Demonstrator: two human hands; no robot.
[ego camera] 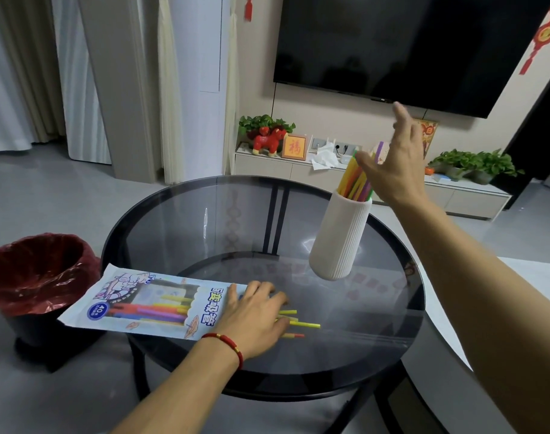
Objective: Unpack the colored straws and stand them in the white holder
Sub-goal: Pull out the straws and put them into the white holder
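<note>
A white ribbed holder (339, 236) stands on the round glass table (236, 220), right of centre, with several coloured straws (355, 180) upright in it. My right hand (395, 161) hovers open just above and behind those straws, fingers spread, holding nothing. The straw packet (142, 303) lies flat at the table's near left edge with several straws still inside. My left hand (255, 317) presses flat on the packet's open end, where a few yellow and orange straw tips (302, 324) stick out onto the glass.
A bin with a red liner (39, 274) stands on the floor left of the table. Behind the table are a low TV cabinet (298, 170) with ornaments and plants, and a wall-mounted television (408, 45). A white surface (536, 277) lies at the right.
</note>
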